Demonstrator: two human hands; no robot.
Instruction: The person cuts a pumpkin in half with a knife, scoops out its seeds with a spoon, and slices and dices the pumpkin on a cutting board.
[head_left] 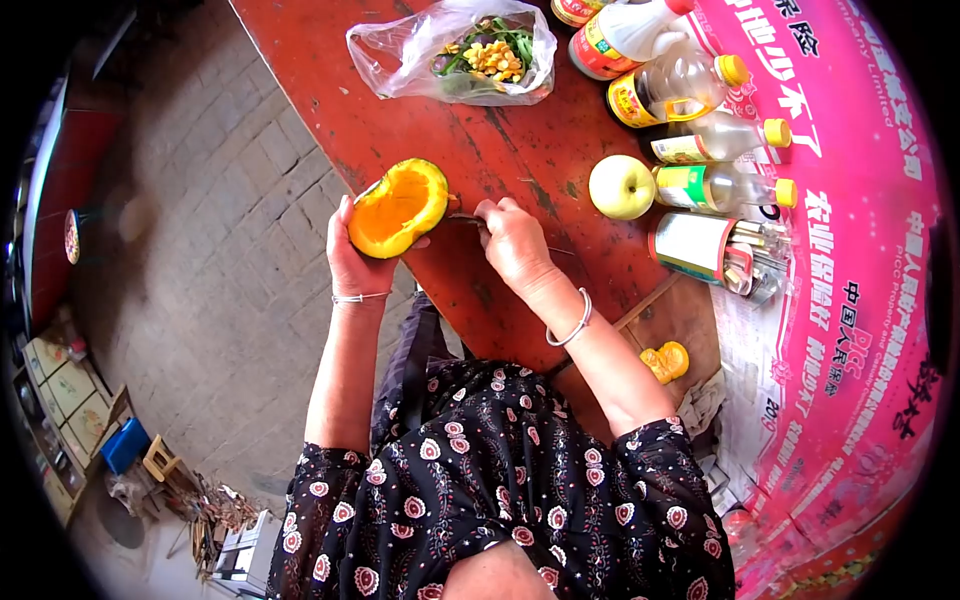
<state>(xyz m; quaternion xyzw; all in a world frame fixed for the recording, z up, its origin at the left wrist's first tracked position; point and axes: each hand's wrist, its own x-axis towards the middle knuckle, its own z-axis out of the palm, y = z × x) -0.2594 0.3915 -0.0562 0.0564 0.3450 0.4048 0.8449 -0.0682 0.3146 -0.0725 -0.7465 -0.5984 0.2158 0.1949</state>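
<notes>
My left hand is wrapped round a pumpkin half with a dark green rind. Its hollowed orange inside faces up, over the edge of the red table. Just right of the pumpkin, my right hand is closed on the handle of a small metal utensil. The utensil points at the pumpkin's right side; its tip is too small to make out. A clear plastic bag holding greens and orange-yellow pieces lies on the table beyond both hands.
Several bottles line the table's right side. Near them are a yellow-green apple and a container of utensils lying on its side. An orange piece sits nearer my right elbow. Pink printed sheeting covers the right.
</notes>
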